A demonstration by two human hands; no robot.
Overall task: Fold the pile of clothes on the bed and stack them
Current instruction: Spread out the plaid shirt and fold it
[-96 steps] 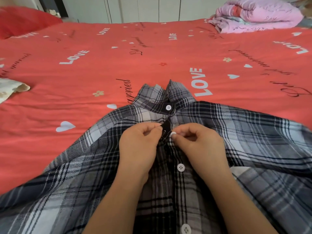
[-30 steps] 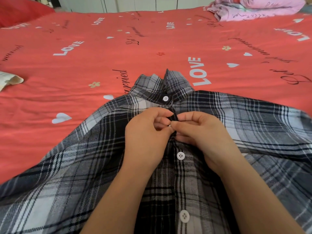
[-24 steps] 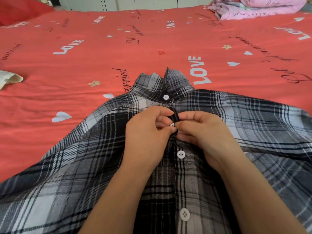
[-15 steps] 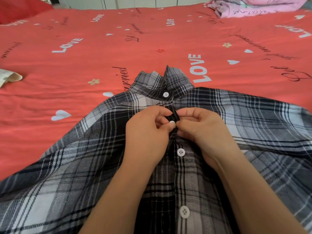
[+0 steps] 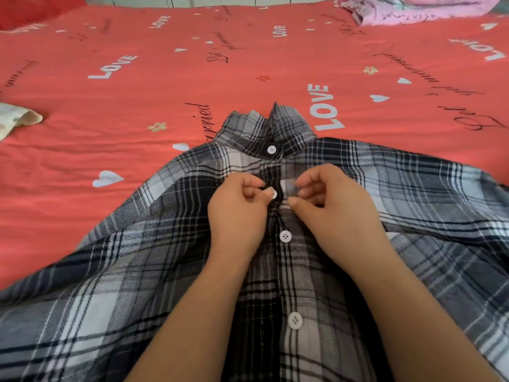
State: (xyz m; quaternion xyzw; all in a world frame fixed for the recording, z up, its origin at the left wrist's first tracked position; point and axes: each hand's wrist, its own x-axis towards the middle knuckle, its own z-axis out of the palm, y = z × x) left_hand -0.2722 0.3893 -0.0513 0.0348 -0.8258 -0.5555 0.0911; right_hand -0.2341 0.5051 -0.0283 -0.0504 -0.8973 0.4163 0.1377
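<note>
since half a second before, the two hands had drawn apart. they had been pressed together over the placket; now a gap showed between them, with a white button (image 5: 274,194) in it.

left hand (image 5: 237,213): fingers curled, thumb tip just beside that button. whether the grip pinched cloth, could not tell.

right hand (image 5: 338,213): fingers curled above the placket edge, thumb low. blurred there, so grip pinching or not, could not tell.

plaid shirt (image 5: 137,271) lay front up on the red bed (image 5: 165,92), spread wide under both forearms, collar (image 5: 275,128) pointing away from the person. more white buttons showed at the collar and below the hands.

pink quilt (image 5: 413,9) at the far right corner. pale cloth (image 5: 16,119) at the left edge, well apart from the shirt.
</note>
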